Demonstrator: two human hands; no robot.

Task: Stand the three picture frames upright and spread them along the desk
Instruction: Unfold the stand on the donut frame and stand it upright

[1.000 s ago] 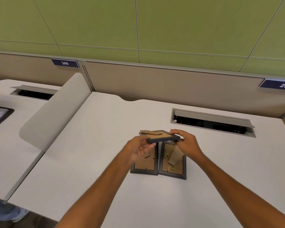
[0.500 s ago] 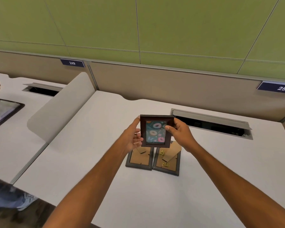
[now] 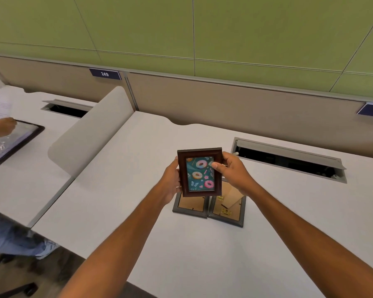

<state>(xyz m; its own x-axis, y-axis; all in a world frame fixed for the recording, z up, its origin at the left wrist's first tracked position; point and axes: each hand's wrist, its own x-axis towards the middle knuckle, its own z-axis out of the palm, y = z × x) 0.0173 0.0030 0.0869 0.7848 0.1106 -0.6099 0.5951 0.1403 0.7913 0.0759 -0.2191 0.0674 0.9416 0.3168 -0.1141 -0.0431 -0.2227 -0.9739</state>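
A white desk (image 3: 121, 183) spreads beneath both hands. Below the fingers, two dark-edged frames (image 3: 209, 206) lie face-down side by side on it, touching, cardboard backs up; the right one's stand flap is lifted. Above them, held off the surface, a brown frame (image 3: 200, 172) with a doughnut picture faces the camera upright. The left hand (image 3: 172, 179) clasps its left edge, fingers curled behind, hidden. The right hand (image 3: 233, 171) pinches its right edge, thumb on the front, fingers behind.

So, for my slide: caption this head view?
Both hands hold a dark wooden doughnut-print frame above two face-down grey frames on the white desk.
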